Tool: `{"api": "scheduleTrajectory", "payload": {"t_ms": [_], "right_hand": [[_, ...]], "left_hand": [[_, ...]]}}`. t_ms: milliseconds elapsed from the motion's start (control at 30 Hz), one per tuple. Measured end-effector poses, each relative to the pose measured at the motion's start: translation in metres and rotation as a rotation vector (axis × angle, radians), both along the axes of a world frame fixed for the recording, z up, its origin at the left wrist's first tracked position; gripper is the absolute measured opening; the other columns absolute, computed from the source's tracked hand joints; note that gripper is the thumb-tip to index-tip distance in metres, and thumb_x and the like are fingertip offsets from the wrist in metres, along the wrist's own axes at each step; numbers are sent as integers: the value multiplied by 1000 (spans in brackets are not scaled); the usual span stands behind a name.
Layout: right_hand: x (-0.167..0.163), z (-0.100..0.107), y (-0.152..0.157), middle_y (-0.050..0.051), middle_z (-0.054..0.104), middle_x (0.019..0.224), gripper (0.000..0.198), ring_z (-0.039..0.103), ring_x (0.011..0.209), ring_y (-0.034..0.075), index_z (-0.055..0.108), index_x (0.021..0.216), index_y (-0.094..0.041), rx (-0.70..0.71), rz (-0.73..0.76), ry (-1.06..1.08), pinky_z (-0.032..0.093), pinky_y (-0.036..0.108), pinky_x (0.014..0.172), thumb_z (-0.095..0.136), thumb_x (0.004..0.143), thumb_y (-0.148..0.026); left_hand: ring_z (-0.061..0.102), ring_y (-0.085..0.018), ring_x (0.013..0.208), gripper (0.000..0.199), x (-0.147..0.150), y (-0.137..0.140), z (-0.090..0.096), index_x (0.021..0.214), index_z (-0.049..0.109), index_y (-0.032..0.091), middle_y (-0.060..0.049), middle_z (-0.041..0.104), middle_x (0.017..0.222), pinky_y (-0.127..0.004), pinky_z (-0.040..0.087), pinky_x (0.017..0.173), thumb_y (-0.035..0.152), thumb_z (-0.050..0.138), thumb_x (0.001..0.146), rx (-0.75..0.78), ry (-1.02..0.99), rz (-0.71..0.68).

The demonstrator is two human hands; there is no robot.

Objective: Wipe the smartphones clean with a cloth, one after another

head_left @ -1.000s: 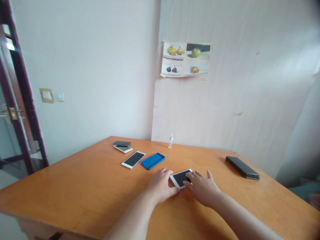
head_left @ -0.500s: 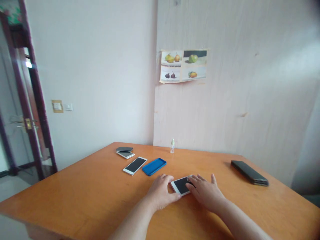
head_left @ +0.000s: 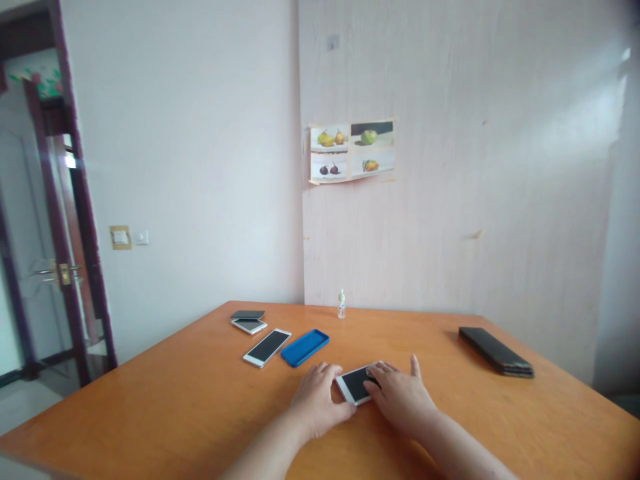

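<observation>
A white smartphone [head_left: 354, 385] with a dark screen lies flat on the wooden table in front of me. My left hand [head_left: 317, 400] curves round its left end, thumb at the near edge and fingertips at the far edge. Over the phone's right half is my right hand [head_left: 400, 395], thumb and fingers drawn together on the screen and little finger raised. Something small and greyish shows at those fingertips, too little to name. Beyond the hands lie a blue phone case [head_left: 305, 348], open side up, and another white smartphone [head_left: 267, 347].
At the table's [head_left: 200, 400] far left, a dark flat item [head_left: 248, 315] partly overlaps a smaller white phone [head_left: 250, 326]. A small clear bottle [head_left: 341, 305] stands near the back edge. A black wallet-like item [head_left: 496, 352] lies at the right. The wall rises behind.
The view has tilted up slightly, so everything sits lower in the picture. The right hand's fingers have shifted a little on the phone's screen; the left hand keeps its place.
</observation>
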State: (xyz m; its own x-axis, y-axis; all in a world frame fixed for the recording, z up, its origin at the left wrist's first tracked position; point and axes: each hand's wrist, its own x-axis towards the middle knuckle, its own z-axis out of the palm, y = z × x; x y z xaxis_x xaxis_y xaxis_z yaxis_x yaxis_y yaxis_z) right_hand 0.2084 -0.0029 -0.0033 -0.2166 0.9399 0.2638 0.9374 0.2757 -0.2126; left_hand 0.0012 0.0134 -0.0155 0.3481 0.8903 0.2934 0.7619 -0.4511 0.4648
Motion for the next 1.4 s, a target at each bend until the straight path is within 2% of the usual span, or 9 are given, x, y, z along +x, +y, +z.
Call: {"api": "scheduleTrajectory", "payload": {"t_ms": [133, 200, 400, 500, 667, 900, 1100, 1167, 1400], "right_hand": [[-16, 3, -11, 3, 68, 122, 34, 54, 124, 26, 64, 113, -33, 15, 249, 57, -8, 67, 111, 34, 99, -36], [-18, 5, -11, 0, 68, 123, 35, 58, 118, 23, 62, 116, -37, 3, 297, 76, -8, 66, 111, 31, 100, -34], [-6, 4, 3, 7, 71, 114, 35, 62, 110, 28, 67, 111, -28, 39, 24, 26, -7, 70, 108, 35, 98, -34], [-12, 4, -2, 7, 72, 111, 32, 63, 109, 27, 68, 106, -28, 66, 90, 25, -5, 67, 110, 38, 98, -36], [-26, 5, -13, 1, 71, 115, 35, 62, 109, 23, 65, 114, -37, 91, 252, 65, -4, 63, 112, 33, 100, -39], [-9, 1, 7, 9, 68, 118, 37, 59, 114, 30, 66, 114, -28, 55, -10, 31, -2, 70, 108, 35, 99, -43], [-24, 4, -11, 3, 66, 125, 37, 58, 117, 26, 61, 123, -37, 68, 261, 42, 5, 65, 112, 31, 101, -41], [-24, 5, -11, 3, 66, 126, 38, 58, 117, 25, 60, 124, -38, 57, 277, 59, 4, 65, 112, 29, 101, -43], [-8, 1, 8, 10, 64, 126, 38, 52, 123, 32, 64, 119, -30, 0, -15, 50, -2, 76, 104, 35, 99, -45]], "left_hand": [[56, -27, 107, 49, 2, 5, -1, 111, 59, 23, -6, 62, 109, -33, 43, 89, 45, 69, 68, 15, 52, 15], [57, -26, 105, 47, 2, 8, 0, 109, 60, 24, -6, 62, 107, -33, 44, 88, 45, 68, 67, 18, 76, 6], [57, -24, 103, 45, 2, 7, 2, 107, 61, 24, -4, 61, 106, -31, 44, 87, 44, 69, 67, 50, 117, -23], [56, -24, 104, 37, 2, 4, 0, 107, 60, 25, -4, 60, 105, -32, 43, 89, 40, 63, 73, 98, 124, -25], [55, -24, 107, 42, 1, 3, -2, 114, 56, 22, -7, 61, 111, -33, 43, 92, 35, 62, 74, 79, 80, -29], [54, -25, 113, 48, -2, 3, 1, 117, 54, 24, -6, 61, 118, -33, 40, 98, 40, 65, 74, 40, 56, -46], [54, -24, 110, 43, -3, 4, 3, 116, 55, 23, -6, 62, 116, -34, 41, 96, 38, 63, 76, 37, 86, -31], [55, -25, 109, 41, -3, 4, 4, 114, 56, 23, -6, 62, 114, -35, 41, 95, 39, 62, 77, 42, 91, -23], [52, -27, 113, 50, -4, 3, 4, 115, 57, 24, -6, 61, 116, -37, 38, 98, 47, 68, 71, 42, 98, 4]]}}
